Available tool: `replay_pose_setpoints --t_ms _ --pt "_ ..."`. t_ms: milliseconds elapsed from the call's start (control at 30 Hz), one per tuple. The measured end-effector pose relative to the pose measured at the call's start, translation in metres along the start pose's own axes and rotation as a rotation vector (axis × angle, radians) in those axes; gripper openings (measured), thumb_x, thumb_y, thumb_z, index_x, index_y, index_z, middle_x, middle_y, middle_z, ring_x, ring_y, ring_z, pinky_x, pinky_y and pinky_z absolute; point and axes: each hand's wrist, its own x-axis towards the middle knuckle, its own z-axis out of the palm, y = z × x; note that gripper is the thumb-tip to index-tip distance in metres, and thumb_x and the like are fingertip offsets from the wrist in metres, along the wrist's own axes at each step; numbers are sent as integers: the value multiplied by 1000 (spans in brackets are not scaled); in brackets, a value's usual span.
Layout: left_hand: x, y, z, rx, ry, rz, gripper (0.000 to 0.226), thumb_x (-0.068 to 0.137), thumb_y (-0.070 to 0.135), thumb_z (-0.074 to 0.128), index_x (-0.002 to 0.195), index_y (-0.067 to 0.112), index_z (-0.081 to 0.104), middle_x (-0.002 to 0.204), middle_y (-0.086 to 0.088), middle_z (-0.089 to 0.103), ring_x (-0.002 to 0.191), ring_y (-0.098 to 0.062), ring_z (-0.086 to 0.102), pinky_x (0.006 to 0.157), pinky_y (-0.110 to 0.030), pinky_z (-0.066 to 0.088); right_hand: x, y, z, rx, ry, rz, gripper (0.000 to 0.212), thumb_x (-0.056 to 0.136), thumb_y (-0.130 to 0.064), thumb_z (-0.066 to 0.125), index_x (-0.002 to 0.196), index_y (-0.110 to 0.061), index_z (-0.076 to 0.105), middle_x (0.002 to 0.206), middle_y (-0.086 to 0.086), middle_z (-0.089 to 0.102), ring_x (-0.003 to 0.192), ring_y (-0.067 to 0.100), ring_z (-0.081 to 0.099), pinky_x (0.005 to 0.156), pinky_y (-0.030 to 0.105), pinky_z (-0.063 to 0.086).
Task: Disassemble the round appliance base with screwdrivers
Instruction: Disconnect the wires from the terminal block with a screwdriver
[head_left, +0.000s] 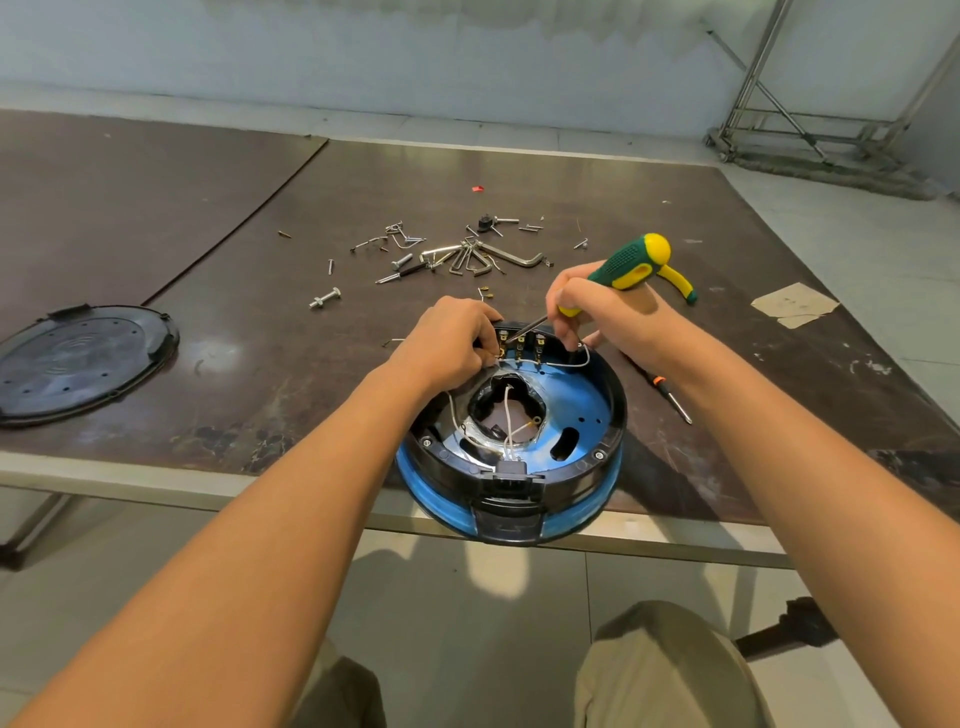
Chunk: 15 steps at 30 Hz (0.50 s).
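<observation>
The round appliance base (582, 415), blue inside with a black rim, lies open at the table's near edge and partly overhangs it. White wires run across its middle opening. My right hand (602, 312) grips a green and yellow screwdriver (623, 265), whose metal tip points down-left at the terminal block (519, 340) at the base's far side. My left hand (447, 343) rests on the far left of the base, its curled fingers pinching a wire terminal beside the tip.
A removed black round cover (78, 358) lies at the left. Loose screws, bolts and hex keys (467, 254) are scattered behind the base. A second green-yellow handle (680, 283) and a small orange-banded screwdriver (670, 395) lie right. Torn tape (792, 304) sticks far right.
</observation>
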Motion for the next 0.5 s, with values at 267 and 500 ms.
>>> replay_pose_setpoints --t_ms 267,500 --pt "0 0 1 -12 4 -12 15 83 5 73 89 15 81 137 3 61 118 -20 58 100 -42 48 7 16 -4 99 77 107 17 79 -27 52 71 -18 64 70 6 62 62 17 59 74 38 51" --pt "0 0 2 -7 -3 -4 16 83 3 72 90 15 81 137 3 60 117 -20 58 100 -42 49 10 28 -5 199 111 233 20 75 -35 47 69 -21 61 66 1 62 60 15 59 73 36 45"
